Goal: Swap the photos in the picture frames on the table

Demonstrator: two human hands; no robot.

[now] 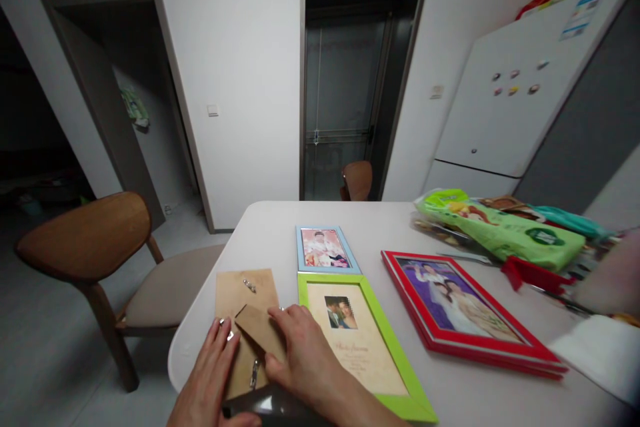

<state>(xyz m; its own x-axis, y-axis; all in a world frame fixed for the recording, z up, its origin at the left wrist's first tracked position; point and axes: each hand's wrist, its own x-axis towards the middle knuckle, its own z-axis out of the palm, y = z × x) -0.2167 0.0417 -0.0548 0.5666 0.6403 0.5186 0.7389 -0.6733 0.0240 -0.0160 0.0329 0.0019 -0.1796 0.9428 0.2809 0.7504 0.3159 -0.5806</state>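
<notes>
A brown backing board (227, 288) of a picture frame lies face down at the table's left side, with metal clips on it. My left hand (206, 368) rests on its left edge, fingers stretched out and pressed together against the board. With thumb and fingers, my right hand (306, 355) grips the brown stand flap (257, 321), which is tilted up from the board. A glossy dark piece (270, 405) shows below, partly hidden by both hands. Right beside them lies a lime-green photo frame (367, 340), touching a light-blue photo frame (324, 250) behind it.
Red photo frames (460, 310) are stacked on the right of the white table (270, 233). A green packet (520, 230) and other items lie behind them. A wooden chair (87, 233) stands at the left, another chair (357, 179) beyond the table. A fridge (510, 120) stands back right.
</notes>
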